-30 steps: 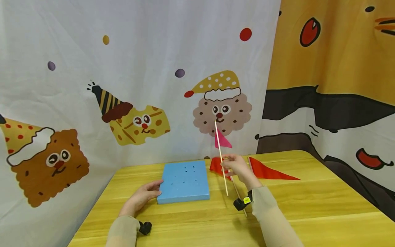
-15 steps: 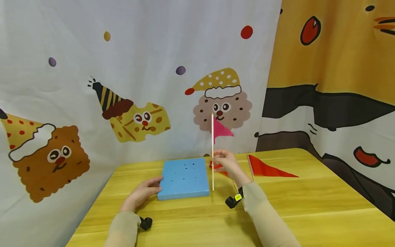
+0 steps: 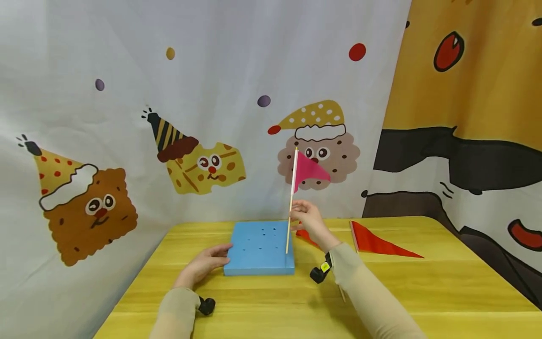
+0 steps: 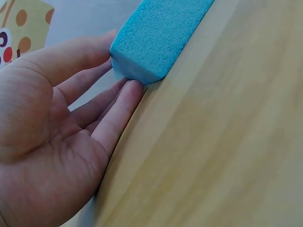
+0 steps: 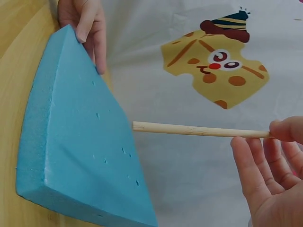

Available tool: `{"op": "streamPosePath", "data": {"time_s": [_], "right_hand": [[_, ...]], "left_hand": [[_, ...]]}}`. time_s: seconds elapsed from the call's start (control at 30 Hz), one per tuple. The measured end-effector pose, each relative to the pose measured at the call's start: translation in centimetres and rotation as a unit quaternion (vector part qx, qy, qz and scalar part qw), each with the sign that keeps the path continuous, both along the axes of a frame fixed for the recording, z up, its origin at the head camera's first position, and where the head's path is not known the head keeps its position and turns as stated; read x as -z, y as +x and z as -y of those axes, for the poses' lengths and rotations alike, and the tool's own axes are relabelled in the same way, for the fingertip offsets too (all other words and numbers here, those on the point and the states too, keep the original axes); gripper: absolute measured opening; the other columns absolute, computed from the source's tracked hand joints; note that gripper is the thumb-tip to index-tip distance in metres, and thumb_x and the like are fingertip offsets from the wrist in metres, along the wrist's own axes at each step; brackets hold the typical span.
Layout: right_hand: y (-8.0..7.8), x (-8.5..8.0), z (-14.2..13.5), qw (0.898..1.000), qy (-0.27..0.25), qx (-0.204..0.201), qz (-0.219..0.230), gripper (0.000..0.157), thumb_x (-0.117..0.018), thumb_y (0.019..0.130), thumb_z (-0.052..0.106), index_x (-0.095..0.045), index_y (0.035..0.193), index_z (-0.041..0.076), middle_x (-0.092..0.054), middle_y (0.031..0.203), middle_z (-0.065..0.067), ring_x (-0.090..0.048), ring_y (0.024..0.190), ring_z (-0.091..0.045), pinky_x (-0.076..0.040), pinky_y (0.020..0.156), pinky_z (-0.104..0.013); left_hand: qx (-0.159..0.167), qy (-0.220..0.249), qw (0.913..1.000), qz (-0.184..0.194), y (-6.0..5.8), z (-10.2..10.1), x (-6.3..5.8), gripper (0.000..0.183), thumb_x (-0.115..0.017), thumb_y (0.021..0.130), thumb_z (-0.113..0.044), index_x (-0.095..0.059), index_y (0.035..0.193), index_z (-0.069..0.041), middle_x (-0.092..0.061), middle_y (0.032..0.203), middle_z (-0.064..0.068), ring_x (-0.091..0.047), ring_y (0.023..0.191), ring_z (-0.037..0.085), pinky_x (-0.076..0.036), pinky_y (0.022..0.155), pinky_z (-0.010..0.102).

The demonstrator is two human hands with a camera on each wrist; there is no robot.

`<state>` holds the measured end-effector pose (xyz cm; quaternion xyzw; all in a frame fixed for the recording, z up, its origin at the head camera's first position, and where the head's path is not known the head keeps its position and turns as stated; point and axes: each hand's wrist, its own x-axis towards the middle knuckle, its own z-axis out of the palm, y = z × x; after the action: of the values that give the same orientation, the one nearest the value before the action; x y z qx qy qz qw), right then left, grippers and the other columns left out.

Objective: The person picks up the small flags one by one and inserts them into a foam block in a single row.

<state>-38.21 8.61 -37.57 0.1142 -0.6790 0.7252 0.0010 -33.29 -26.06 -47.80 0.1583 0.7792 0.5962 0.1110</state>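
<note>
My right hand [image 3: 311, 220] pinches the wooden stick of a small pink flag [image 3: 311, 170] between thumb and fingers. The flag is nearly upright, its cloth above the hand. In the right wrist view, the bare lower end of the stick [image 5: 189, 129] points at the holed top of a blue foam block [image 5: 90, 127], with a gap between them. The stick's end overlaps the block's right part in the head view. At the block's left side, my left hand [image 3: 205, 264] touches the edge with thumb and nearly straight fingers [image 4: 125, 101].
Right of the block lies a red pennant [image 3: 381, 242] on the wooden table [image 3: 262, 306]. Another red flag [image 3: 306, 237] is partly hidden behind my right hand. A white curtain [image 3: 220, 56] with cartoon prints hangs behind the table.
My right hand has carried the pink flag leftward from beside the block to over its right part, bringing the stick more upright. My left hand stays at the block's left edge.
</note>
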Motion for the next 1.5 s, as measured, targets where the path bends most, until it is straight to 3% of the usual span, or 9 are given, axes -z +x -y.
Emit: {"op": "streamPosePath", "data": {"time_s": [0.2,0.4,0.73,0.93,1.2,1.37,1.5], "right_hand": [[-1.1,0.3,0.6,1.0,-0.005,0.015,0.0,0.029,-0.063,0.089,-0.003,-0.056,0.117,0.0,-0.058,0.09,-0.011,-0.064,0.074,-0.026,-0.055,0.074,-0.056],[-1.5,-0.2,1.9,1.0,-0.007,0.013,-0.017,0.03,-0.063,0.089,-0.004,-0.057,0.118,0.0,-0.058,0.09,-0.01,-0.065,0.074,-0.024,-0.059,0.065,-0.046],[-1.9,-0.3,4.3,0.999,-0.015,-0.01,-0.04,0.029,-0.063,0.09,-0.003,-0.057,0.118,0.001,-0.059,0.092,-0.012,-0.063,0.09,-0.041,-0.059,0.063,-0.043],[-2.3,-0.1,5.7,0.999,-0.03,-0.01,-0.038,0.028,-0.063,0.089,-0.004,-0.057,0.116,0.002,-0.059,0.091,-0.012,-0.066,0.081,-0.03,-0.059,0.06,-0.041],[-2.7,0.5,7.8,0.998,-0.031,-0.001,-0.051,0.032,-0.062,0.09,-0.004,-0.054,0.121,-0.004,-0.058,0.09,-0.011,-0.066,0.08,-0.033,-0.059,0.063,-0.044],[-2.8,1.0,8.7,0.999,-0.023,0.004,-0.046,0.027,-0.064,0.09,-0.002,-0.058,0.117,0.001,-0.059,0.09,-0.012,-0.067,0.079,-0.03,-0.058,0.068,-0.05],[-2.7,1.2,9.2,0.999,-0.018,0.006,-0.05,0.025,-0.063,0.091,-0.001,-0.058,0.115,0.004,-0.058,0.091,-0.013,-0.067,0.081,-0.032,-0.059,0.067,-0.047]], "left_hand": [[0.001,0.001,1.0,0.003,-0.2,0.0,0.2,0.06,-0.064,0.096,-0.017,-0.039,0.148,-0.003,-0.034,0.15,0.023,-0.035,0.134,0.042,-0.041,0.104,0.046],[-0.004,0.003,1.0,0.003,-0.1,-0.2,0.1,0.06,-0.064,0.096,-0.017,-0.039,0.148,-0.002,-0.035,0.15,0.023,-0.035,0.134,0.042,-0.042,0.104,0.044],[-0.012,-0.008,0.9999,-0.007,0.0,-0.3,0.1,0.059,-0.064,0.096,-0.017,-0.04,0.148,-0.003,-0.034,0.151,0.023,-0.032,0.136,0.042,-0.037,0.106,0.049],[-0.022,-0.008,0.9997,-0.005,0.1,-0.3,0.2,0.058,-0.065,0.095,-0.018,-0.042,0.147,-0.004,-0.035,0.151,0.022,-0.033,0.136,0.042,-0.038,0.106,0.049],[-0.021,-0.007,0.9997,-0.009,0.1,-0.4,0.4,0.058,-0.064,0.096,-0.018,-0.042,0.147,-0.004,-0.036,0.15,0.021,-0.032,0.137,0.041,-0.037,0.106,0.049],[-0.019,-0.006,0.9997,-0.01,0.1,-0.4,0.4,0.057,-0.064,0.095,-0.018,-0.043,0.146,-0.003,-0.037,0.15,0.021,-0.032,0.137,0.041,-0.037,0.107,0.049],[-0.019,-0.008,0.9998,-0.01,0.1,-0.5,0.3,0.057,-0.064,0.095,-0.018,-0.043,0.146,-0.004,-0.036,0.15,0.021,-0.032,0.137,0.041,-0.037,0.107,0.049]]}}
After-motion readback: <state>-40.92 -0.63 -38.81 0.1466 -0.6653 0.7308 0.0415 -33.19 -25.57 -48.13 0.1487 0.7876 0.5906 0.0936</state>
